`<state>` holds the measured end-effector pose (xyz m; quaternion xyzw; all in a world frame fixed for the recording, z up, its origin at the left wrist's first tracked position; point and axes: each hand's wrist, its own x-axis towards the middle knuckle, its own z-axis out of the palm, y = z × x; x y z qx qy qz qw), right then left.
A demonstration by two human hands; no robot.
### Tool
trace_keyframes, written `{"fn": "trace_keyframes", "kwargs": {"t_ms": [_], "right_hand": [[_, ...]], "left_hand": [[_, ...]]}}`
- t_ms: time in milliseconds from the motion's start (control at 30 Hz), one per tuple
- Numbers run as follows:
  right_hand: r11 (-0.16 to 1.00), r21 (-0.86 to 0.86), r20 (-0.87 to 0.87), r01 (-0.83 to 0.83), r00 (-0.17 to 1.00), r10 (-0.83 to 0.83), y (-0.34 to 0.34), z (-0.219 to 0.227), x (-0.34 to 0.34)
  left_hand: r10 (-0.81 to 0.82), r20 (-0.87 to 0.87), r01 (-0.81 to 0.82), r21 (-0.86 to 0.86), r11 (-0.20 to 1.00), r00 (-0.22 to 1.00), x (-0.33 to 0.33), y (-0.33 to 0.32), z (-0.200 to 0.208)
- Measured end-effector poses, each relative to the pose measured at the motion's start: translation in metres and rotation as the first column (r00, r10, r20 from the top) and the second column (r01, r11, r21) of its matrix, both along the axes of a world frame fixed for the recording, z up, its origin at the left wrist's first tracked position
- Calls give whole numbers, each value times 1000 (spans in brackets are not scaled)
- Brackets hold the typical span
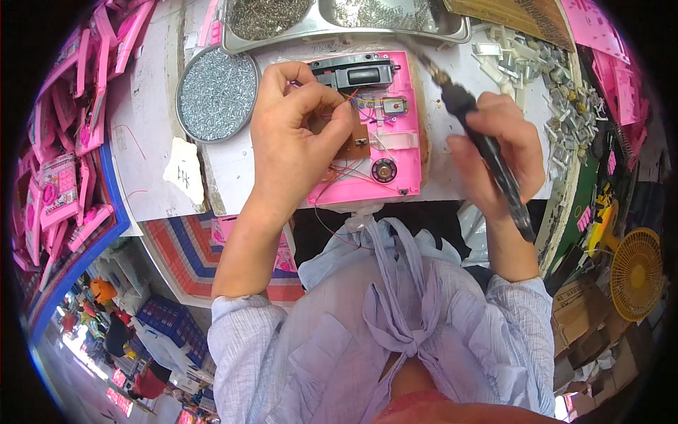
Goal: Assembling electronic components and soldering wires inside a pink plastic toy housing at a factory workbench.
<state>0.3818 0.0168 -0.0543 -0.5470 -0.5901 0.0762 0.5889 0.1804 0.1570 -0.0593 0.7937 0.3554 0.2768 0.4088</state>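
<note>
A pink plastic toy casing lies open on the worktable, its inner side up. It carries a black plastic part, a small metal motor, a brown circuit board, a round speaker and thin coloured wires. My left hand is over the casing's left half, thumb and forefinger pinched together by the wires; what they hold is too small to make out. To the casing's right, my right hand grips a black power screwdriver, its blurred tip pointing up and away to the left.
A round dish of screws stands left of my left hand. Behind sits a metal tray with small metal parts. White and grey pieces are heaped at right. Pink casings pile up at far left; a yellow fan stands lower right.
</note>
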Motion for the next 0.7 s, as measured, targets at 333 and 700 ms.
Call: {"fn": "trace_keyframes", "kwargs": {"t_ms": [333, 700], "right_hand": [[985, -18, 86, -171, 981, 171, -7, 4, 0], [986, -26, 123, -164, 978, 166, 2, -5, -4]], "left_hand": [[21, 4, -21, 9, 1000, 1000, 0, 3, -2], [29, 27, -28, -18, 999, 999, -1, 3, -4]]}}
